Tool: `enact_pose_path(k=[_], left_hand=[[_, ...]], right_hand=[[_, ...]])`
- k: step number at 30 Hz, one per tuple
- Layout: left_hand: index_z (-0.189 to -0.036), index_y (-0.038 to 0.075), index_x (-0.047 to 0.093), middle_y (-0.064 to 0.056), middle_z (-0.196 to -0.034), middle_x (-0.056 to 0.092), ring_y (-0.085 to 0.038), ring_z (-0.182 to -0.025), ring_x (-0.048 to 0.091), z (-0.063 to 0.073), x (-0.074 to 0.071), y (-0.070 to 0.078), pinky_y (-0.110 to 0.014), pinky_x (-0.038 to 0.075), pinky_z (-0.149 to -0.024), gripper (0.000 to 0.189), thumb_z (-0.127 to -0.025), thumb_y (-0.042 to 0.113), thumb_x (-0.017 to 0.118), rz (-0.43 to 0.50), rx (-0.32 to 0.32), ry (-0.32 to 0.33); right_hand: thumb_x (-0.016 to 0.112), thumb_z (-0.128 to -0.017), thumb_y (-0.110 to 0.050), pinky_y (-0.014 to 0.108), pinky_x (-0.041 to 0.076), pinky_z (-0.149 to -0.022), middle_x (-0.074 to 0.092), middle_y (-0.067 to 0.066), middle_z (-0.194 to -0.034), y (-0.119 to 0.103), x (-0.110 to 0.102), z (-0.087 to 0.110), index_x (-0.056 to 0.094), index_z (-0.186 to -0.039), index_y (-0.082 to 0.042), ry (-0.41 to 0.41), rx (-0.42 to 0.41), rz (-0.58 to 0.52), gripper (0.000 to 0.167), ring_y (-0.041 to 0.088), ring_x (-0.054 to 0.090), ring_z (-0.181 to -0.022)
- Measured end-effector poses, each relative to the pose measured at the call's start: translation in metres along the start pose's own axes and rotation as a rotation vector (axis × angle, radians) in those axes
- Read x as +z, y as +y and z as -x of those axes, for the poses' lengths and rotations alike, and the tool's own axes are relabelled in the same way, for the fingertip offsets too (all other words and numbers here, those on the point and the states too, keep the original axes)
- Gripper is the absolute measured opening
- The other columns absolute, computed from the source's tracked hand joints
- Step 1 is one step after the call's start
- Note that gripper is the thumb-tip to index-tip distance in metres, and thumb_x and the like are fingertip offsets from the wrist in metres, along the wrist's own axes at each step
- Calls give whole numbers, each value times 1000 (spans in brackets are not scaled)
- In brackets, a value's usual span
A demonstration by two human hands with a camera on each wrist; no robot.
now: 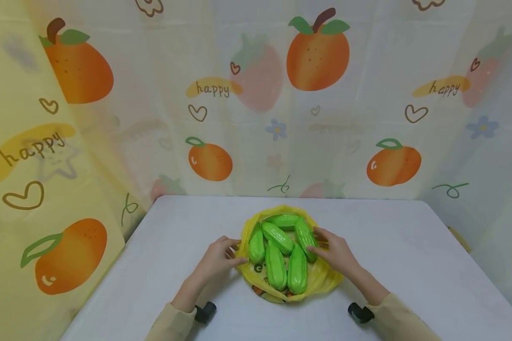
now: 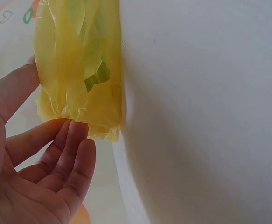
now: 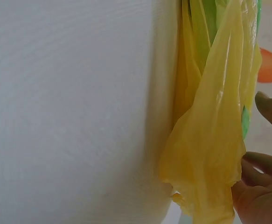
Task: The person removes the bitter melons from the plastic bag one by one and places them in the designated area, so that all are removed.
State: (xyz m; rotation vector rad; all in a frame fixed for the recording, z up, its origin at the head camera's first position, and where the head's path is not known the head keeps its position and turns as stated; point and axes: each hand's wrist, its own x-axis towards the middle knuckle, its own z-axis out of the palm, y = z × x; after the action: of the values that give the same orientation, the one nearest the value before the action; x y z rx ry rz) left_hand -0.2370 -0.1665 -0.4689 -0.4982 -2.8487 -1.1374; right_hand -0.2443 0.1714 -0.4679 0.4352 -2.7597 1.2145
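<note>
A yellow plastic bag (image 1: 324, 279) lies spread open on the white table, its rim rolled back into a rough ring. Inside it are several glossy green zucchini (image 1: 276, 267), two pointing toward the near side. My left hand (image 1: 222, 255) is at the bag's left rim; in the left wrist view its fingertips (image 2: 80, 130) touch the film, thumb apart. On the other side, my right hand (image 1: 334, 251) reaches over the right rim, thumb close to a zucchini (image 1: 305, 239). The right wrist view shows its fingers (image 3: 266, 163) against the bag's edge, loosely bent.
Under the bag's near edge a dark printed pattern (image 1: 266, 294) shows; what bears it is mostly hidden. The white tabletop (image 1: 153, 265) extends around the bag. A fruit-printed curtain (image 1: 256, 142) hangs behind the table and along its sides. Both wrists carry small black devices (image 1: 205, 312).
</note>
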Motion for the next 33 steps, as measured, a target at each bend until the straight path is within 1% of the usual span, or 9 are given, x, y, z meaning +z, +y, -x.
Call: enact_pose_path(k=[5, 12, 18, 25, 33], left_hand=[[-121, 6, 63, -3, -96, 61, -11, -78, 57, 0, 1, -2, -21, 48, -66, 57, -75, 34, 79, -3, 2, -10], [-122, 3, 62, -3, -95, 62, -12, -77, 57, 0, 1, -2, -21, 49, -64, 58, -75, 31, 80, -10, 15, -15], [-122, 2, 62, -3, -93, 62, -12, -77, 57, -1, 1, -2, -21, 48, -63, 57, -75, 28, 80, -10, 24, -13], [-121, 2, 62, -2, -90, 60, -13, -77, 57, 0, 3, -3, -21, 48, -63, 57, -74, 29, 81, -17, 19, -14], [-122, 3, 62, 1, -91, 60, -13, -79, 57, 0, 2, -2, -22, 47, -65, 56, -75, 27, 80, -16, 13, -9]], right_hand=[[71, -85, -28, 42, 52, -89, 57, 22, -129, 1, 1, -2, 44, -138, 2, -15, 47, 3, 66, 35, 61, -110], [71, -85, -25, 41, 53, -87, 57, 25, -127, 3, 4, -6, 44, -137, 4, -32, 76, 8, 66, 35, 62, -108], [71, -85, -29, 42, 52, -88, 59, 24, -124, 4, 6, -11, 45, -136, 4, -41, 102, 27, 66, 34, 62, -108], [71, -84, -31, 43, 52, -88, 60, 24, -123, 1, 7, -12, 45, -135, 4, -74, 149, 47, 67, 35, 62, -107], [71, -83, -33, 44, 52, -87, 60, 24, -122, 0, 6, -14, 44, -136, 5, -83, 168, 51, 71, 35, 62, -107]])
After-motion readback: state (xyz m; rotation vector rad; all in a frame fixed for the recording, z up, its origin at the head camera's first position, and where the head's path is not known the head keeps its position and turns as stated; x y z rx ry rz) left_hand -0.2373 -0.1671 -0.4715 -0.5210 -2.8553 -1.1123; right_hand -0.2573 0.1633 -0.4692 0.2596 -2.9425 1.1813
